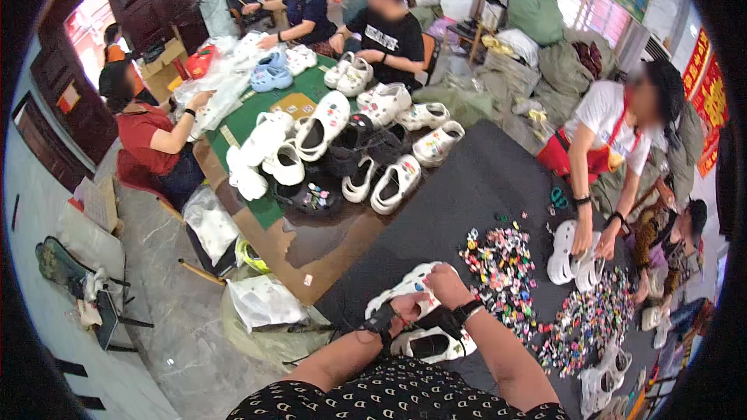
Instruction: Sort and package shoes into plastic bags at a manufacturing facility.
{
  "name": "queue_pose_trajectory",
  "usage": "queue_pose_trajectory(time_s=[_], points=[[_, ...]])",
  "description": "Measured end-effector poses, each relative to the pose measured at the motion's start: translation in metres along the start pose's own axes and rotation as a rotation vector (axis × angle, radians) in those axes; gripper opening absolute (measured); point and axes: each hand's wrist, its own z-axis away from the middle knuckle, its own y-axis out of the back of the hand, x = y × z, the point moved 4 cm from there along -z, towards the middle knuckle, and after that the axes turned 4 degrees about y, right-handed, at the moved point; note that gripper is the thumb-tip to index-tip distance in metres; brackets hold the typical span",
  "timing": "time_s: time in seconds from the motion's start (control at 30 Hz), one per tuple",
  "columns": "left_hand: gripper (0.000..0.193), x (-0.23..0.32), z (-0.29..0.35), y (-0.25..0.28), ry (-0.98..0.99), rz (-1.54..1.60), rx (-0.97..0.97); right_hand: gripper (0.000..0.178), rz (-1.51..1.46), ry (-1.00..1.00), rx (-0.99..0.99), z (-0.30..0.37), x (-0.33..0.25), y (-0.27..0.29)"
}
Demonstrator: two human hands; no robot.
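Note:
A white clog [400,288] with holes and small coloured charms lies at the near edge of the dark tabletop. My left hand [406,308] grips its near side, fingers curled round it. Over its right side, my right hand [450,288] is closed with the knuckles up; its fingertips are hidden, so I cannot tell what they pinch. A second white clog [457,348] rests just in front of my body, partly under my wrists. To the right of my hands spreads a heap of small colourful shoe charms [498,268].
Another charm heap [595,307] lies farther right, where a co-worker's hands [583,237] hold a pair of white clogs [562,257]. Many white and black clogs [323,128] crowd the adjoining green and brown table [299,260]. Other people sit around it. Scissors [558,198] lie nearby.

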Motion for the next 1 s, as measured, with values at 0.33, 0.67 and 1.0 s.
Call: queue_pose_trajectory(time_s=[0.33, 0.67, 1.0], points=[[0.008, 0.045, 0.104, -0.091, -0.117, -0.136, 0.238, 0.012, -0.077, 0.043, -0.008, -0.009, -0.006, 0.004], [0.025, 0.016, 0.028, -0.021, -0.161, -0.831, 0.43, 0.019, -0.088, -0.007, -0.09, -0.008, -0.004, 0.007], [0.048, 0.019, 0.032, -0.022, -0.137, -1.099, 0.324, 0.021, -0.111, 0.0, -0.037, -0.004, -0.006, 0.009]])
